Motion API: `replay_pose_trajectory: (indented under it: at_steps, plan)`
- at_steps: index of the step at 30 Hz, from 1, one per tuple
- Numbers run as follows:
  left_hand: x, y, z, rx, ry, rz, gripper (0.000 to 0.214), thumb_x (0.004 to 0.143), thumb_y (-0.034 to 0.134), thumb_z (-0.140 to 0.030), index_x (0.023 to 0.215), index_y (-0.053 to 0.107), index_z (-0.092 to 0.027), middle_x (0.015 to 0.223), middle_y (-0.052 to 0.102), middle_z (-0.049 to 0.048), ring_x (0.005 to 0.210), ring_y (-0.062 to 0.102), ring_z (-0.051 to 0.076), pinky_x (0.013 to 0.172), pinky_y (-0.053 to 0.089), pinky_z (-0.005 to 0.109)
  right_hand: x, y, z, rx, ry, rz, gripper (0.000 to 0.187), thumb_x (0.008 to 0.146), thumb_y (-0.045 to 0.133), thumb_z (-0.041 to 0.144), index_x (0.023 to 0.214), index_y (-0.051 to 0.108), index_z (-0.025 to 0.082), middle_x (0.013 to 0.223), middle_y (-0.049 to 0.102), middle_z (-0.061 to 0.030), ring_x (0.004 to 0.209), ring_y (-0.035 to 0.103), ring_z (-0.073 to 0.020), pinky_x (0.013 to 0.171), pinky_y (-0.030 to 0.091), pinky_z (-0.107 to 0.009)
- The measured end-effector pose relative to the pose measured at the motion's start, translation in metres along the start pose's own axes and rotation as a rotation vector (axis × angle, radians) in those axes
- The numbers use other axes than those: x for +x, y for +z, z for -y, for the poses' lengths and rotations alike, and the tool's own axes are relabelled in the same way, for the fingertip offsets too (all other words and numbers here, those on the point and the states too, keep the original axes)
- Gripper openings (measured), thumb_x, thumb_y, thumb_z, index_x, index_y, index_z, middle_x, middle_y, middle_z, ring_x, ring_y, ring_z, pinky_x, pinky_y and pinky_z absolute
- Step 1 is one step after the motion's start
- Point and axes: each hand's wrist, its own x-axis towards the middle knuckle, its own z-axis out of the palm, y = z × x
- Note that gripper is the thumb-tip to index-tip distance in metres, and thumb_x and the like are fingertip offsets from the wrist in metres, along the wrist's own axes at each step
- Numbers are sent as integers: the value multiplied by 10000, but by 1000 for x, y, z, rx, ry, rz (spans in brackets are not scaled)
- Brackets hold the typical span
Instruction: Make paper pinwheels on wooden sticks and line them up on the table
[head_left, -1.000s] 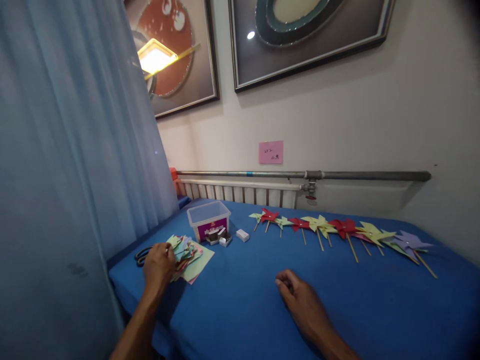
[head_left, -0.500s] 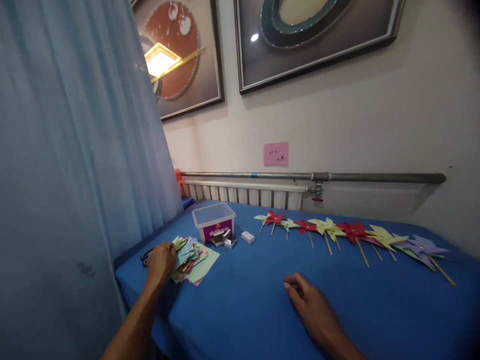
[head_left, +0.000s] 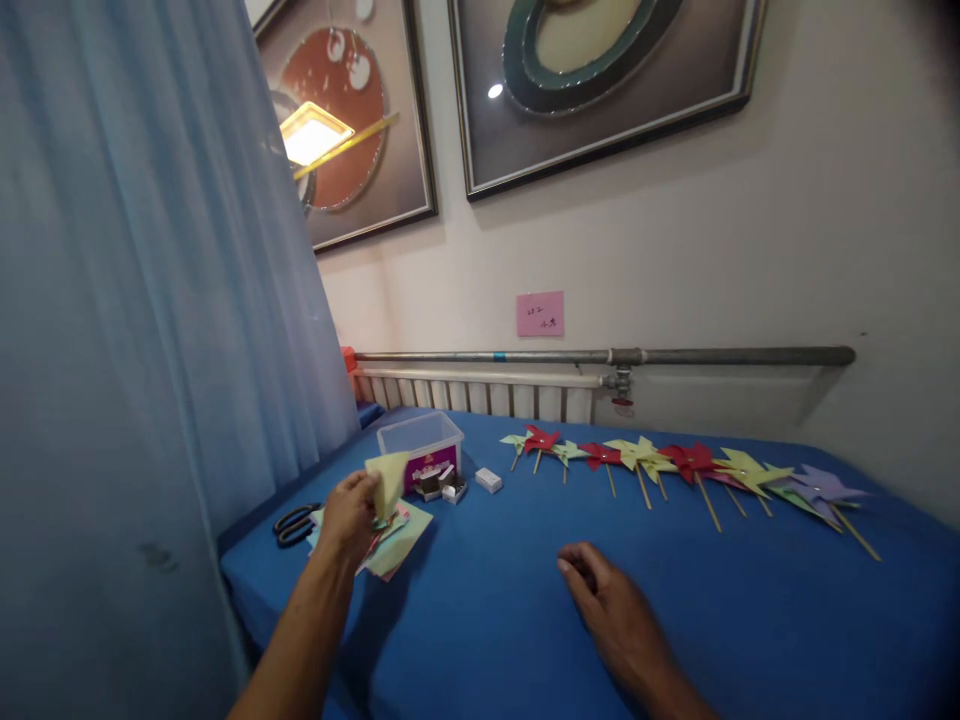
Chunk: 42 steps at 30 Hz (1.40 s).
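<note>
Pinched in my left hand (head_left: 351,515) is a sheet of yellow paper (head_left: 389,482), raised above a loose pile of coloured paper (head_left: 405,545). Black-handled scissors (head_left: 294,524) lie to the left of that pile. Behind the yellow sheet stands a clear plastic tub (head_left: 421,437) with a purple label, and small open boxes (head_left: 436,484) sit in front of it. My right hand (head_left: 611,610) rests on the blue cloth with its fingers curled; nothing shows in them. Its nearest objects are the paper pinwheels on sticks beyond it, among them a red pinwheel (head_left: 691,461).
A small white box (head_left: 488,480) lies right of the tub. Several pinwheels, including a purple one (head_left: 823,487), line the back right of the blue-covered table (head_left: 480,600). A pipe (head_left: 720,356) and radiator (head_left: 480,395) run along the wall. A blue curtain (head_left: 150,330) hangs at left.
My left hand has lifted the yellow paper off the pile and moved right, uncovering the scissors. My right hand stays curled in nearly the same place. The view has shifted slightly.
</note>
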Motion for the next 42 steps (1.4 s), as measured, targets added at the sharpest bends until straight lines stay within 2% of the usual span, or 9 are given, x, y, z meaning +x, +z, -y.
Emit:
replay_pose_trajectory:
  at_steps: [4,9,13,18,22,26,29,34,42]
  plan:
    - [-29,67,24,-79,-150,372,342,616,796,-419,749,617,-161,600,618,-14,520,563,121,554,459,250,-6,-7,11,21,-129,-100,311,930,484,493,847,671,258,860,725,-60,810,673,-237,777,505,-330]
    - [-56,146,57,93,-66,410,322,679,753,-434,647,565,-175,548,543,-40,488,467,92,511,367,225,-12,-11,20,103,-128,-143,336,955,495,529,893,678,254,846,720,-53,798,670,-225,784,516,-329]
    - [-81,179,77,361,361,470,234,888,555,-335,765,674,-175,742,691,35,697,621,160,652,478,267,-3,-7,11,444,91,-130,553,860,544,727,1048,676,225,998,754,-107,868,722,-256,811,568,-373]
    - [-111,180,99,553,1170,519,245,970,507,-202,847,719,-205,1075,755,101,965,683,199,867,514,338,8,-12,1,1091,214,-59,524,818,698,684,1013,724,197,1050,782,-106,1050,716,-286,888,567,-394]
    - [-119,171,99,631,1384,626,189,951,535,-167,947,720,-205,1178,734,108,1070,661,229,901,515,375,11,-18,-5,1259,266,-154,403,676,902,481,916,761,190,1033,807,-91,1113,705,-311,932,565,-401]
    - [-112,165,94,633,1174,594,209,933,569,-219,1081,716,-202,1252,704,138,1139,637,272,969,502,449,12,-24,-8,1216,294,-201,407,665,909,439,948,772,180,1022,819,-107,1116,721,-338,935,578,-434]
    - [-97,165,96,518,746,533,197,908,601,-260,1044,723,-186,1133,734,121,1067,662,259,963,507,435,9,-25,-4,1158,305,-142,437,718,874,431,1046,764,165,1025,820,-123,1099,736,-345,940,582,-455]
    - [-79,171,104,211,27,603,262,745,742,-362,871,716,-133,774,712,52,676,624,164,650,487,275,8,-11,-14,1039,359,-82,458,722,861,431,1069,745,157,987,823,-127,1026,763,-345,896,603,-453]
    - [-85,175,107,102,-118,572,361,612,806,-457,692,635,-149,572,579,-32,498,453,87,492,347,216,9,0,-30,894,401,-91,503,707,834,493,1080,723,173,888,816,-99,830,778,-303,672,613,-384]
